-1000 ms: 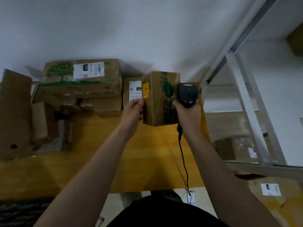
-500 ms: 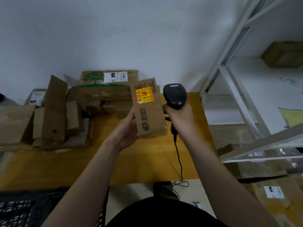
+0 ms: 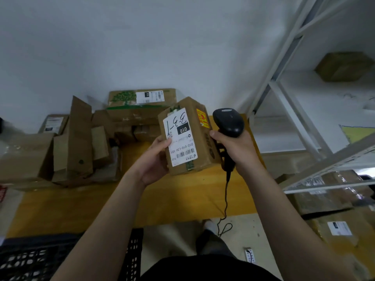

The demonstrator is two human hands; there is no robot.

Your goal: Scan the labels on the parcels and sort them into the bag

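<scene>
cardboard parcel (image 3: 187, 136) feels light and stiff, i judge; my left hand (image 3: 155, 159) grips its lower edge, my right hand (image 3: 233, 147) clamps the scanner (image 3: 228, 122), label (image 3: 180, 136) facing me.

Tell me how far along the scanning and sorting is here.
Done: nothing shows as sorted; no bag is in view. In hand: the left hand holds a box with its label facing up, and the right hand holds the scanner beside it, so the scan seems about to happen. Left: bagging this box, plus the pile of boxes on the table.
</scene>
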